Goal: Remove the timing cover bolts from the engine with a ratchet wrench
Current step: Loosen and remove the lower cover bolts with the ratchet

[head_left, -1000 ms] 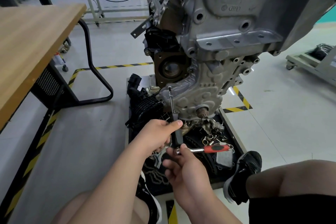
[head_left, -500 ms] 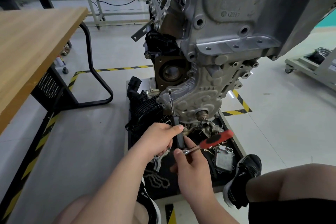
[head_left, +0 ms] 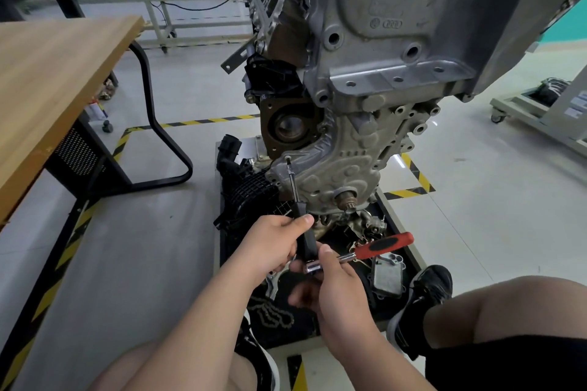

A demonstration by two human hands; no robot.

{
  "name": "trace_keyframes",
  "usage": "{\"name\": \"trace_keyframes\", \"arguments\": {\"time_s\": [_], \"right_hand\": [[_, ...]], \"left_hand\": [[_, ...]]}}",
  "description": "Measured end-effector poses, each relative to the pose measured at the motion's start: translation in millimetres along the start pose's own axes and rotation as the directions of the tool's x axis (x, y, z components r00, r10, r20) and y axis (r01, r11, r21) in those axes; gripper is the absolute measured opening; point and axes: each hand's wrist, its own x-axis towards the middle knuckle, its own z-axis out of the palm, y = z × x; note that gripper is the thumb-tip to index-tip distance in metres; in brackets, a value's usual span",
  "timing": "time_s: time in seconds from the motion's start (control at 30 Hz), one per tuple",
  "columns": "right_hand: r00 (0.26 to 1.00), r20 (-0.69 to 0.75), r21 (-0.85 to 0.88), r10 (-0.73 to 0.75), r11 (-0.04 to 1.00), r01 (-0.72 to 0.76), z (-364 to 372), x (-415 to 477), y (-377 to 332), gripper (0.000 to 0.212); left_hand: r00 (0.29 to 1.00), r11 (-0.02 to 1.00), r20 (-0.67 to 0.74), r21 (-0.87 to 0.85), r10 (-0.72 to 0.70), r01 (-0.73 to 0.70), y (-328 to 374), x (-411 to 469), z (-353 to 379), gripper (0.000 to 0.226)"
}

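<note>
A grey engine (head_left: 390, 51) hangs on a stand, its ribbed timing cover (head_left: 336, 168) facing me. A long extension bar (head_left: 293, 184) runs from a bolt (head_left: 288, 159) at the cover's upper left edge down to a ratchet wrench (head_left: 365, 252) with a red and black handle. My left hand (head_left: 273, 241) grips the black lower part of the extension. My right hand (head_left: 330, 286) holds the ratchet's head end, thumb on top, and the handle sticks out to the right.
A black tray (head_left: 390, 225) under the engine holds removed parts, a chain (head_left: 270, 316) and a small cooler (head_left: 387, 276). A wooden table (head_left: 54, 79) with a black frame stands at left. My shoes and knees flank the tray. A wheeled cart (head_left: 540, 111) stands at right.
The ratchet handle has swung upward from pointing level to the right to pointing up and right. Both hands stay on the tool; the view has shifted slightly.
</note>
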Motion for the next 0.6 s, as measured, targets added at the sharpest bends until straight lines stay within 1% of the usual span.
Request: {"name": "trace_keyframes", "arguments": {"time_s": [0.07, 0.13, 0.17, 0.23, 0.3, 0.37, 0.4, 0.43, 0.47, 0.5, 0.53, 0.57, 0.6], "right_hand": [[0.999, 0.020, 0.094, 0.047, 0.994, -0.048, -1.3, 1.9, -1.0, 0.049], [0.989, 0.063, 0.266, 0.136, 0.953, -0.148, -2.1, 4.2, -1.2, 0.046], [0.977, 0.101, 0.362, 0.190, 0.907, -0.214, -2.6, 5.1, -0.9, 0.042], [0.948, 0.182, 0.502, 0.261, 0.804, -0.318, -4.1, 7.1, 1.1, 0.044], [0.936, 0.225, 0.538, 0.271, 0.766, -0.352, -6.1, 9.5, 5.7, 0.047], [0.939, 0.230, 0.498, 0.254, 0.798, -0.338, -7.3, 11.1, 8.9, 0.044], [0.949, 0.217, 0.438, 0.229, 0.846, -0.305, -8.5, 11.5, 9.5, 0.042], [0.964, 0.191, 0.331, 0.186, 0.912, -0.241, -11.3, 11.7, 9.4, 0.041], [0.981, 0.163, 0.155, 0.104, 0.979, -0.130, -15.3, 10.4, 8.3, 0.038], [0.990, 0.142, -0.078, -0.014, 0.997, 0.025, -20.0, 9.0, 5.1, 0.032], [0.979, 0.150, -0.339, -0.139, 0.923, 0.183, -24.5, 8.1, -0.8, 0.030], [0.950, 0.196, -0.591, -0.242, 0.744, 0.312, -29.4, 9.6, -5.5, 0.045], [0.913, 0.285, -0.782, -0.293, 0.480, 0.398, -32.6, 12.0, -10.4, 0.061]], "left_hand": [[1.000, 1.000, 0.002, -0.009, -0.006, 0.006, -0.6, -0.1, 0.0, 0.050], [1.000, 1.000, -0.002, -0.016, -0.019, 0.018, -0.6, -0.1, 1.0, 0.046], [1.000, 0.999, -0.003, -0.023, -0.027, 0.027, -0.8, -0.1, 1.5, 0.049], [0.999, 0.999, 0.006, -0.029, -0.038, 0.038, -1.7, 0.4, 1.8, 0.052], [1.000, 1.000, 0.004, -0.019, -0.024, 0.024, -2.8, 1.2, 1.8, 0.046], [1.000, 1.000, -0.018, -0.011, -0.005, 0.004, -3.3, 1.9, 2.3, 0.042], [0.999, 1.000, -0.035, -0.003, 0.004, -0.004, -3.3, 2.4, 2.8, 0.040], [0.999, 1.000, -0.050, 0.007, 0.011, -0.011, -3.5, 3.1, 3.0, 0.039], [0.998, 1.000, -0.063, 0.020, 0.015, -0.014, -3.1, 3.1, 3.3, 0.040], [0.997, 0.999, -0.072, 0.036, 0.019, -0.016, -2.5, 2.8, 3.3, 0.042], [0.997, 0.998, -0.080, 0.053, 0.023, -0.019, -1.6, 2.2, 3.6, 0.044], [0.996, 0.998, -0.087, 0.062, 0.023, -0.018, -0.9, 1.8, 4.0, 0.046], [0.995, 0.998, -0.094, 0.065, 0.019, -0.013, 0.5, 1.1, 4.6, 0.047]]}}
